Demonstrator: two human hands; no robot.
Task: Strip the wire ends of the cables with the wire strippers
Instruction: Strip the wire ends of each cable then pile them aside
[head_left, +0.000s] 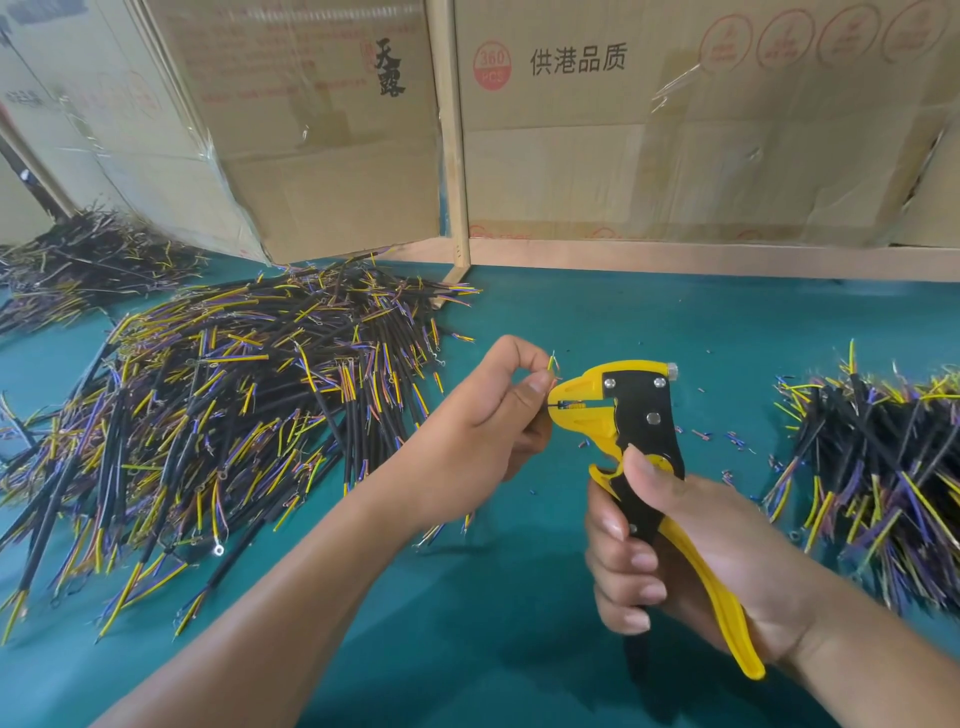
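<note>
Wire strippers (631, 415) sit at centre frame, your right hand (691, 561) wrapped round the handles, while your left hand (483, 431) pinches a cable (551, 364) and feeds one wire end into the yellow jaws. You look mid-strip, so next comes a firm squeeze with the wire held steady. No containers show; cables lie heaped on the counter (623, 322) at left (218, 415) and right (878, 467).

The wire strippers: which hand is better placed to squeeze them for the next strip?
Right. The right hand already grips the wire strippers by the handles; the left hand is busy pinching the wire at their head.
</note>
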